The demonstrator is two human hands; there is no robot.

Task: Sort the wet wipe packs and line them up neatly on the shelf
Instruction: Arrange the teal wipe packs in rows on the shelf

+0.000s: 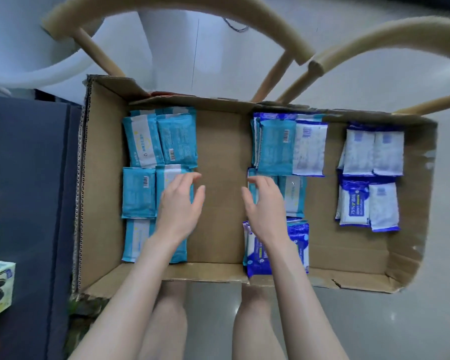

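- A cardboard box (221, 152) lies open on the grey floor, with a wooden chair frame (166, 6) beyond it.
- Teal wet wipe packs (140, 141) lie flat in a two-wide column along the box's left side.
- The middle column is mixed: a teal pack (277, 146) beside a white pack (309, 149), with dark blue packs (298, 236) nearest the person.
- White-and-blue packs (374, 152) sit in pairs at the right.
- The left hand (181, 203) is over the left column, fingers loosely curved and slightly apart, gripping nothing.
- The right hand (265, 203) is over the middle column's teal packs, fingers relaxed; whether they touch is unclear.
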